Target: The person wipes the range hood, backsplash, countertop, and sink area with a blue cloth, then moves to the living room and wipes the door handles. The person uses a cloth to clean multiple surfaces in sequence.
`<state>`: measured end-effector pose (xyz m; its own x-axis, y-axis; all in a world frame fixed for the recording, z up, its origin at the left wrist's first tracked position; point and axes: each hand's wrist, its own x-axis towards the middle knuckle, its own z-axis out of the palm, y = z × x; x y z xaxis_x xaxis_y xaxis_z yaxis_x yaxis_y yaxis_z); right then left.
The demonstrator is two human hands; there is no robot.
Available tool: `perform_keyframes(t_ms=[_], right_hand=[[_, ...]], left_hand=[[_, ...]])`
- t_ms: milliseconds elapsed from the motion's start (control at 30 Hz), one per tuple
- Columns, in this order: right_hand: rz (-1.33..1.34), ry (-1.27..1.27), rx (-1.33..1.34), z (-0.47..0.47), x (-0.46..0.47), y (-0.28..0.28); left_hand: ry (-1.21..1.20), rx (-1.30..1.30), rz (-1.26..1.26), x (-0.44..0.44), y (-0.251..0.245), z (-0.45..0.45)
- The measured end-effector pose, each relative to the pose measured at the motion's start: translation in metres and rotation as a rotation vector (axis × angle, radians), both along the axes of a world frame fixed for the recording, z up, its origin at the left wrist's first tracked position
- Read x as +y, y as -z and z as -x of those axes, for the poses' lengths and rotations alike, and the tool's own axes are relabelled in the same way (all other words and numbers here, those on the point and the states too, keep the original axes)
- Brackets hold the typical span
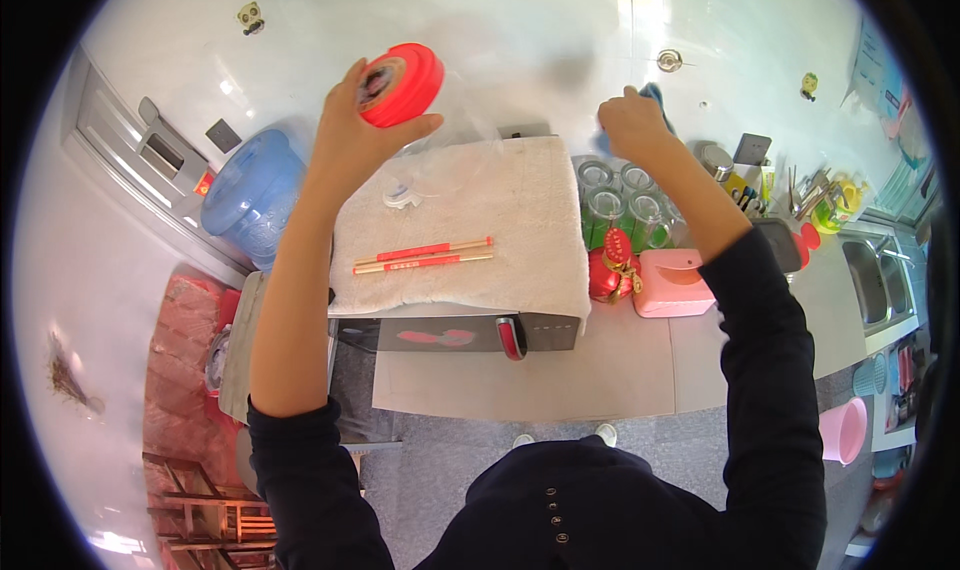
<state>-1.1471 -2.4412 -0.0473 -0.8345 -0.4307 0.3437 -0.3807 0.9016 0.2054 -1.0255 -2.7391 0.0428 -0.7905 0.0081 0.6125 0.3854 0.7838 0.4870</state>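
Note:
My left hand [367, 131] holds up a round red plastic container [405, 82] with a picture on its face, above the back left of a towel-covered microwave oven. My right hand [637, 124], closed on a dark blue cloth [658, 101], is raised near the wall, behind several upturned glasses [606, 204]. On the cream towel [525, 195] lie two pairs of chopsticks in red paper bands [424, 251] and a small white plastic piece [403, 195]. Below the towel's front edge shows the microwave's red handle [511, 337].
Left of the microwave stands a blue water bottle [259, 187]. A red ornament [611, 276] and a pink tissue box [673, 285] are on the counter at right. Farther right are utensils [814, 195], a yellow-green bottle [840, 204] and a sink [864, 277].

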Motion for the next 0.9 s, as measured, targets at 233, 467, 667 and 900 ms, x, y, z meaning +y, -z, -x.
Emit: perform_keyframes(t_ms=[233, 467, 667, 900], right_hand=[[-0.209, -0.022, -0.037, -0.057, 0.014, 0.014], [0.451, -0.758, -0.223, -0.097, -0.058, 0.010], [-0.061, -0.524, -0.110, -0.051, -0.059, 0.048], [-0.045, -0.302, -0.046, -0.099, -0.072, -0.023]], left_hand=[[-0.054, -0.165, 0.073, 0.016, 0.031, 0.061], [-0.157, -0.234, 0.172, 0.010, 0.040, 0.087], [-0.161, -0.307, 0.250, 0.026, 0.049, 0.113], [-0.203, -0.337, 0.221, -0.001, 0.053, 0.104]])
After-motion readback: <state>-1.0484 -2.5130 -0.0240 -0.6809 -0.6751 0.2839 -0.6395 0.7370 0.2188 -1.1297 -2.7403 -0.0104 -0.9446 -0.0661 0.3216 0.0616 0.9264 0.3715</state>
